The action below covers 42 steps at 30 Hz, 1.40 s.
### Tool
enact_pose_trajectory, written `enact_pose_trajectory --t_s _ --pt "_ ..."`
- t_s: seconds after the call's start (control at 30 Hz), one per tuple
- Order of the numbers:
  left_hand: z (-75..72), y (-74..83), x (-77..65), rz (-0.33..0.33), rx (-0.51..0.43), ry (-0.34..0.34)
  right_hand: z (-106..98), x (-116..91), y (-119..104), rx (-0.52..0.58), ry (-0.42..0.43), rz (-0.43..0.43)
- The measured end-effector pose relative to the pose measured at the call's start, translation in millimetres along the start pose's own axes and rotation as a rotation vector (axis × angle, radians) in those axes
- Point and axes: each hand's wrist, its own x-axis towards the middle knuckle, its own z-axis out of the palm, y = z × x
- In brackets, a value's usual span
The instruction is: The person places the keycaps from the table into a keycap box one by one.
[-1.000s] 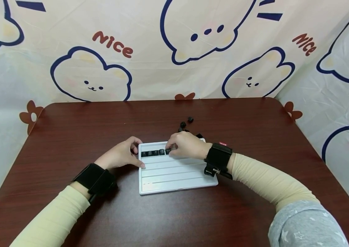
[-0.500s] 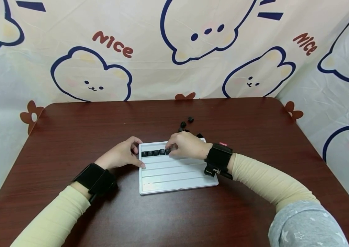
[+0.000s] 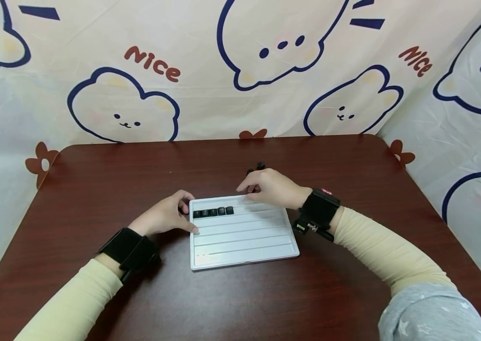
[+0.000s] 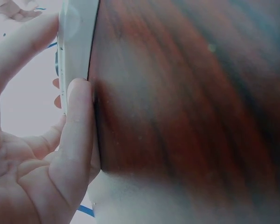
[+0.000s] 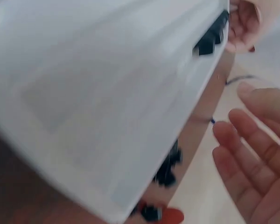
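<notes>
Lying just beyond the far edge of the white grooved tray [image 3: 244, 241], the loose black keycaps [image 3: 260, 166] sit on the side away from the person, toward the far edge of the table [image 3: 112, 184], and the right hand [image 3: 272, 188] is clearly the nearer of the two. It hangs over the tray's far edge, partly hiding those pieces in the head view; the right wrist view shows its fingers loosely bent, apart from the thumb, with nothing visible between them. The left hand [image 3: 164, 215] grips the tray near its far-left corner, thumb laid on the left rim and fingers bent at the edge, well apart from the loose pieces.

A row of five black keycaps [image 3: 213, 212] stands in the tray's farthest channel, beginning near that corner; its long axis follows the far edge and ends short of mid-tray. The tray's own long side runs left to right, slightly skewed, its right end farther out.

The keycaps look like hard plastic: blocky, dark, faintly shiny on top. The tray appears to be smooth, thin plastic, rectangular, with a raised rim and shallow parallel ridges. Reddish-brown wood grain with a soft gloss covers the table, whose far corners are rounded.
</notes>
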Motion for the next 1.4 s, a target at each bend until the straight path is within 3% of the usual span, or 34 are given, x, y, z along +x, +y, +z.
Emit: enact_pose_trajectory --t_s 0.2,0.37,0.6,1.07,1.4 --pt "-1.1 0.8 -0.7 0.016 0.000 -0.004 -16.4 -7.7 20.7 -0.001 0.025 0.004" --pt "-0.3 0.8 -0.9 0.015 -0.006 -0.007 -20.9 -17.2 47.0 -0.017 0.036 0.082" --pt "-1.0 1.6 -3.7 0.018 -0.014 -0.011 -17.9 -25.7 69.5 -0.014 -0.040 0.090" --pt "-0.1 1.8 -0.9 0.033 -0.016 -0.008 -17.4 -23.8 68.6 -0.015 -0.150 0.101" --pt "-0.6 2.0 -1.5 0.023 -0.018 -0.013 -15.0 -26.2 74.9 -0.036 -0.090 0.133"
